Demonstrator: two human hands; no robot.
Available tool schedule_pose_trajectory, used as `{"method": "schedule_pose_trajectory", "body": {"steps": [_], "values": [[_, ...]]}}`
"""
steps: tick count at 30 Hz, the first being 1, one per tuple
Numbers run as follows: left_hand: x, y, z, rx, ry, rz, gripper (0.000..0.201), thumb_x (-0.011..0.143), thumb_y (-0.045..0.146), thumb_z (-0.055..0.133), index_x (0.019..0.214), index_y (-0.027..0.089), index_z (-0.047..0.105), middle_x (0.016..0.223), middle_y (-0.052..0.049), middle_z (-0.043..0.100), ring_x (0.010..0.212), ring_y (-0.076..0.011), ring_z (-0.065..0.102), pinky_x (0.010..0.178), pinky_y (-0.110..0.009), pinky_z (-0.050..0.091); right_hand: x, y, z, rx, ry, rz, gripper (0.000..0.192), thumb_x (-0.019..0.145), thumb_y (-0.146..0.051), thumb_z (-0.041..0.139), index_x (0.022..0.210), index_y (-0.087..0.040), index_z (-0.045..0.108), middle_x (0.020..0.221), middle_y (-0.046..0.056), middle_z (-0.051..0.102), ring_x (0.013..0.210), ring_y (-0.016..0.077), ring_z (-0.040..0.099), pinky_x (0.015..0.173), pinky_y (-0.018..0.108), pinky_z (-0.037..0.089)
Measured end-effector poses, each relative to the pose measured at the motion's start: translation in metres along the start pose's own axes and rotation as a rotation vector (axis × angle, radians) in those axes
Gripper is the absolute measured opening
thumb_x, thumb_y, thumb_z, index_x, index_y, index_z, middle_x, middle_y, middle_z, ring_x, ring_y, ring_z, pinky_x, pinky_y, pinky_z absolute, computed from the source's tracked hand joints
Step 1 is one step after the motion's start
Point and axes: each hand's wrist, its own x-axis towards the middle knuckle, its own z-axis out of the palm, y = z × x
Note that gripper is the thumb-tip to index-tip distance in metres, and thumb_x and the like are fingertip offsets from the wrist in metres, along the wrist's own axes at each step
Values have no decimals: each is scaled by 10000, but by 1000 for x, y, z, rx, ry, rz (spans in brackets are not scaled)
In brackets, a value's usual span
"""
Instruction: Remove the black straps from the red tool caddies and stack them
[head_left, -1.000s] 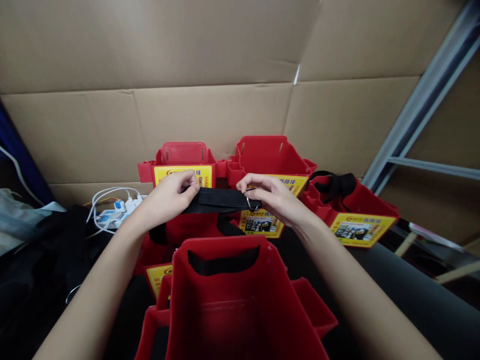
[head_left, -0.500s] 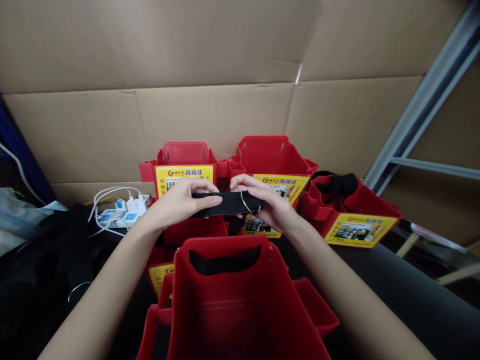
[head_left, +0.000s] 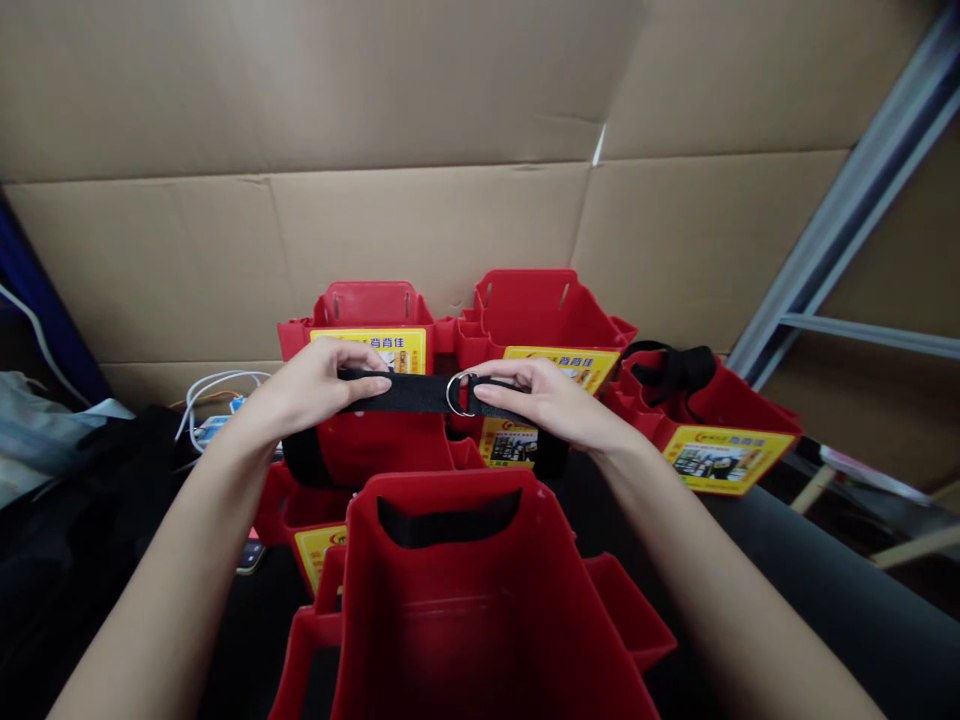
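Light is soft and even from above and in front; the cardboard wall (head_left: pixel 420 150) is the brightest area, no glare on it. Exposure drops hard toward the bottom corners: the dark surface (head_left: pixel 825 590) under the red bins (head_left: pixel 465 600) is nearly black, left side detail lost. Red plastic looks saturated, faint sheen only. Forearms cast weak shadows. Wide-angle bowing at the edges, the metal frame (head_left: pixel 847 210) leans. Centre is sharp, yellow labels (head_left: pixel 375 345) partly readable; slight softness at the bottom.
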Motion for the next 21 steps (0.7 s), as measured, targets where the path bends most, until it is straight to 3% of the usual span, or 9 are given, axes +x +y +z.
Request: {"method": "schedule_pose_trajectory", "body": {"steps": [8,11,14,17,21], "values": [[-5,8,1,225,-200,55,283,732,394,569,907,183,639,929,-21,666,827,-178,583,735,-268,441,-3,-7,7,-147,-16,-58,294,817,-352,527,1027,-174,628,1029,36,654,947,177,592,855,309,432],[-7,19,10,159,-230,131,328,723,442,577,940,204,642,936,-14,664,876,-186,581,771,-265,432,-5,-14,13,-170,-54,-94,288,840,-346,495,1044,-191,625,1026,25,653,938,170,590,860,308,428],[-4,21,17,41,-229,183,261,759,403,548,850,188,663,846,-6,666,804,-158,579,733,-239,428,-6,-16,12,-151,-70,-105,270,836,-335,505,1040,-206,626,1031,13,647,946,161,582,863,300,421],[0,13,12,-8,-158,160,252,765,387,544,797,164,656,797,-6,642,711,-127,544,651,-214,416,-8,-14,-1,-109,3,-55,276,789,-340,572,1030,-215,623,980,7,650,885,157,589,787,284,444],[-5,2,-6,-29,54,87,290,760,429,548,731,147,610,685,12,564,613,-95,479,552,-181,370,-15,-13,-28,-181,208,32,219,764,-390,593,885,-218,653,864,17,639,774,159,564,685,277,431]]}}
